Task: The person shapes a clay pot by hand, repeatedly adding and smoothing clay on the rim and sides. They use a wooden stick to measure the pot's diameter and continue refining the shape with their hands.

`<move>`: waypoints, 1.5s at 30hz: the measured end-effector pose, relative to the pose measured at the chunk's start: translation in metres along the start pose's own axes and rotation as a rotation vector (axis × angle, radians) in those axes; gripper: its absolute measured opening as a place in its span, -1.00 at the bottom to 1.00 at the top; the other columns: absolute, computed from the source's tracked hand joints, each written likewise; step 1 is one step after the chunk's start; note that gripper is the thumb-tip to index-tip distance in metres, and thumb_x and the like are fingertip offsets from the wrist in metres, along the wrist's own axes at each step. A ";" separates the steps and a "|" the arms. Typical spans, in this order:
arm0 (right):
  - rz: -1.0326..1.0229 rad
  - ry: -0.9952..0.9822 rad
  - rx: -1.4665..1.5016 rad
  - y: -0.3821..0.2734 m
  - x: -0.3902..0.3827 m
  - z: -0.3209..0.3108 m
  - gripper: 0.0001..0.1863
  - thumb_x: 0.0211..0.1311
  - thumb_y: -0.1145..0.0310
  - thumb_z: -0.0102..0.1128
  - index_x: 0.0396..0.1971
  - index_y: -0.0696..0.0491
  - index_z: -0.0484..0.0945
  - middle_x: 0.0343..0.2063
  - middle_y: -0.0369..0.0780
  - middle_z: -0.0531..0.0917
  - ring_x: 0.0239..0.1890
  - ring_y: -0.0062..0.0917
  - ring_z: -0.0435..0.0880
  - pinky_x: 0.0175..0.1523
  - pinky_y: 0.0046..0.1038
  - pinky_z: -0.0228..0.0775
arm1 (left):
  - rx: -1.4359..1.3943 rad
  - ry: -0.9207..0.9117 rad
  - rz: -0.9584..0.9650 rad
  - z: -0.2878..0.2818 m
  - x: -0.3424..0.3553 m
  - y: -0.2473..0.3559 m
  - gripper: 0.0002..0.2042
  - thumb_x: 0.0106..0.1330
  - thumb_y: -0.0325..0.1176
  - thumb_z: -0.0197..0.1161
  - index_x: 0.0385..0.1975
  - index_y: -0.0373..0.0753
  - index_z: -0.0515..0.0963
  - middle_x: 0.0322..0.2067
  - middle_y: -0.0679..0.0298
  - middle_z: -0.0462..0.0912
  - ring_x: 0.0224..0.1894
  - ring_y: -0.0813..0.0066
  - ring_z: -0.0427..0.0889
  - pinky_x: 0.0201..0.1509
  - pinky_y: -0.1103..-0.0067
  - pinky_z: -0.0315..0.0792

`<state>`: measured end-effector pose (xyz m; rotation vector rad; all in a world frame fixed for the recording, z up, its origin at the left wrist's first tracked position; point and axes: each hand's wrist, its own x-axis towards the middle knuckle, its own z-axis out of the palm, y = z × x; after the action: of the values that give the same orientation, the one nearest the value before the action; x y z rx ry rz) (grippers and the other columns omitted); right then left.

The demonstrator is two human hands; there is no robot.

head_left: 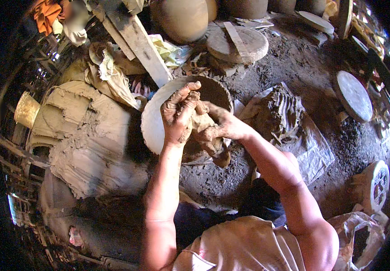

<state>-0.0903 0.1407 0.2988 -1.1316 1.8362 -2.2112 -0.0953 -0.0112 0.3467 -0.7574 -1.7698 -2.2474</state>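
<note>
Both of my mud-coated hands are raised over a wide round pale basin (156, 126) with a darker interior. My left hand (179, 113) is closed on a lumpy piece of wet brown clay (204, 126). My right hand (220, 124) grips the same clay a little lower and to the right, its fingers wrapped round it. The lower end of the clay hangs toward the basin's front rim. To the left lies a large mound of pale grey clay (86, 135); to the right, a ridged clay lump (281, 108) rests on a plastic sheet (314, 153).
Large clay pots (181, 18) stand at the back, near a round slab (226, 47) with a stick on it. A wooden plank (140, 49) slants toward the basin. A round disc (353, 95) and a plastic stool (373, 185) are at the right, a yellow bucket (25, 108) at the left.
</note>
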 end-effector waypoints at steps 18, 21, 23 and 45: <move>-0.270 0.433 -0.424 -0.082 -0.015 -0.034 -0.29 -0.24 0.32 0.52 -0.01 0.18 0.40 -0.17 -0.15 0.62 -0.13 -0.56 0.54 0.04 -0.43 0.42 | 0.043 0.304 -0.063 -0.058 -0.006 0.062 -0.06 0.14 0.50 -0.36 0.41 -0.08 -0.14 0.41 0.08 -0.13 0.43 0.10 -0.14 0.40 0.02 -0.28; -0.185 0.707 -0.409 -0.086 -0.064 -0.093 -0.38 -0.18 0.40 0.45 -0.01 0.18 0.44 -0.18 -0.22 0.63 -0.16 -0.56 0.56 0.03 -0.46 0.44 | 0.105 0.460 -0.193 -0.104 -0.035 0.038 -0.16 0.27 0.38 -0.34 0.39 -0.13 -0.09 0.38 0.02 -0.05 0.41 0.05 -0.05 0.39 0.01 -0.20; -0.026 0.931 -0.401 -0.078 -0.107 -0.131 -0.35 -0.12 0.43 0.42 0.07 0.17 0.41 -0.15 -0.21 0.63 -0.14 -0.57 0.57 0.03 -0.50 0.44 | 0.078 0.539 -0.227 -0.137 -0.056 0.020 -0.22 0.32 0.31 -0.33 0.37 -0.17 -0.05 0.36 -0.02 0.00 0.39 0.01 0.02 0.38 0.02 -0.13; 0.852 0.662 -1.409 0.082 -0.285 -0.312 -0.18 -0.12 0.24 0.33 0.24 0.07 0.23 0.21 -0.06 0.34 0.27 -0.20 0.29 0.29 -0.31 0.20 | 0.290 0.044 -0.213 -0.068 -0.061 -0.050 -0.02 0.06 0.41 0.08 0.24 -0.40 0.16 -0.06 0.03 0.53 -0.01 0.19 0.53 0.15 0.36 0.35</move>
<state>-0.0878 0.5108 0.0788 0.6124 3.2563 -0.6189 -0.0841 -0.0715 0.2627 -0.4779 -2.1806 -2.0385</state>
